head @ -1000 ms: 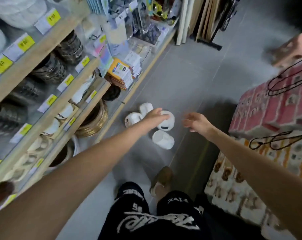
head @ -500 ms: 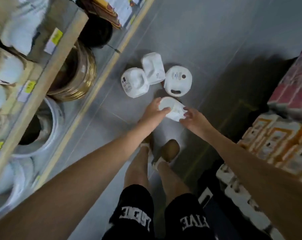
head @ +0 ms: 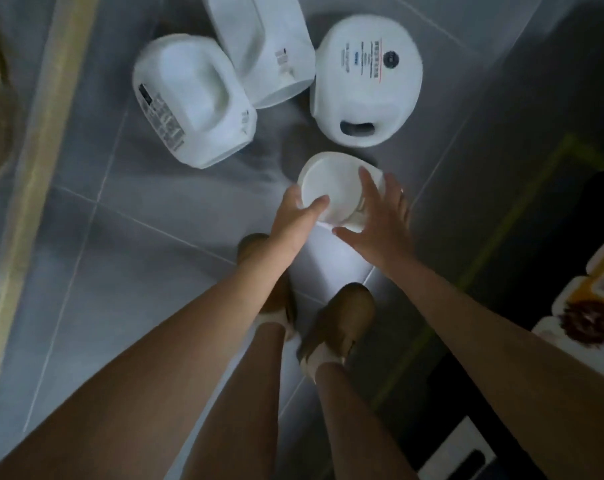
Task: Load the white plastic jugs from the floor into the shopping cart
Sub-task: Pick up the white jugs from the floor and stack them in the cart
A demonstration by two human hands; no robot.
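Grey tile floor (head: 137,271), pale grout lines, fills the frame. Three white jugs lie on their sides across the top, packed close: left jug (head: 193,102), mid jug (head: 259,46), right jug (head: 366,81). A fourth jug (head: 328,188) shows at ctr, unclear if resting on tile, just above two brown shoes (head: 342,313); a green floor line (head: 522,216) runs at rt.

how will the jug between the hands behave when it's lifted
The near jug is likely stiff yet light, being moulded plastic held between left hand and right hand. Smooth white walls may slip; its rounded body could roll.
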